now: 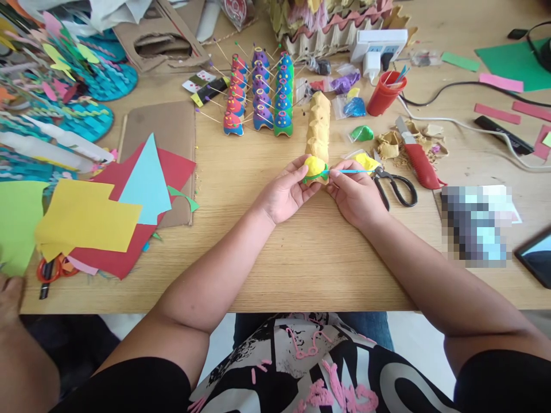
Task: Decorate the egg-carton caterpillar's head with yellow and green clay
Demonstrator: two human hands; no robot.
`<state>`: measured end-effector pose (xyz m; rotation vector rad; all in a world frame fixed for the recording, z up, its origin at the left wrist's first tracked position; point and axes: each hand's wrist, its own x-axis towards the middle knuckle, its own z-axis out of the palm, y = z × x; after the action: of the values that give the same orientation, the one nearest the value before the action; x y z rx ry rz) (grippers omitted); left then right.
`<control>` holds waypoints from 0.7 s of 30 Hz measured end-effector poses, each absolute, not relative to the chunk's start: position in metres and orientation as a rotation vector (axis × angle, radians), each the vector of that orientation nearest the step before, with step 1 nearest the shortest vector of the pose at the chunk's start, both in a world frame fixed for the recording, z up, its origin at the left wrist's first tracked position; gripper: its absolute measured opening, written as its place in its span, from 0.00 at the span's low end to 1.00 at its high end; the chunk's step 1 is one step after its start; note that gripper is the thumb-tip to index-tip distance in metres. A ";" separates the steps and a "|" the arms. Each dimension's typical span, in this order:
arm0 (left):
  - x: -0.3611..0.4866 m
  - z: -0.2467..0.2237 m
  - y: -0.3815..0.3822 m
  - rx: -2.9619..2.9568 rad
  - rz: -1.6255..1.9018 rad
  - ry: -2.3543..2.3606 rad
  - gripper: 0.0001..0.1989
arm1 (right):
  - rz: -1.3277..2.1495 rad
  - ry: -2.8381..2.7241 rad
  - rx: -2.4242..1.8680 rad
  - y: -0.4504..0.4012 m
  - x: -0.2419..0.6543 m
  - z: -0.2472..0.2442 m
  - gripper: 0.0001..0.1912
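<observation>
Bench (310, 258) crowded along its upper half; both hands meet near the centre of the frame. Between them, an egg-carton strip (318, 126) points away toward the top, its far humps bare tan, its near hump covered in yellow clay (315, 166) with a band of green clay (323, 171) about the lower edge. Left hand (286, 189): fingers closed around the strip's near end, thumb against the yellow. Right hand (355, 195): thumb and fingers pinched on a thin blue stick (357, 171), its tip at the green band. Just right of that hand, black-handled scissors (400, 188); beyond them a red-handled knife (417, 158) beside tan carton scraps (388, 144). Upper centre: three finished-looking strips in a row, one red (238, 94), one purple (261, 92), one green and blue (284, 94), each with eyes on the humps and thin sticks poking out. Upper right: red cup (386, 94) with sticks in it, small bags of clay to its left, a white power strip (379, 43) above. Left side: yellow paper (88, 215) and a pale blue triangle (148, 186) lying over red sheets, partly on brown cardboard (159, 123).
</observation>
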<state>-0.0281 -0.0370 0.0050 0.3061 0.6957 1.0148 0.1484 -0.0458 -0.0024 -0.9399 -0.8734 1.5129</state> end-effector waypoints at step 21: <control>-0.025 0.011 -0.037 0.234 1.001 0.717 0.15 | 1.563 -0.855 -0.897 -0.044 0.153 -0.004 0.19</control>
<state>-0.0255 -0.0365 0.0114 0.2335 0.7170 1.0015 0.1533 -0.0437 -0.0039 -0.8969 -0.8548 1.5628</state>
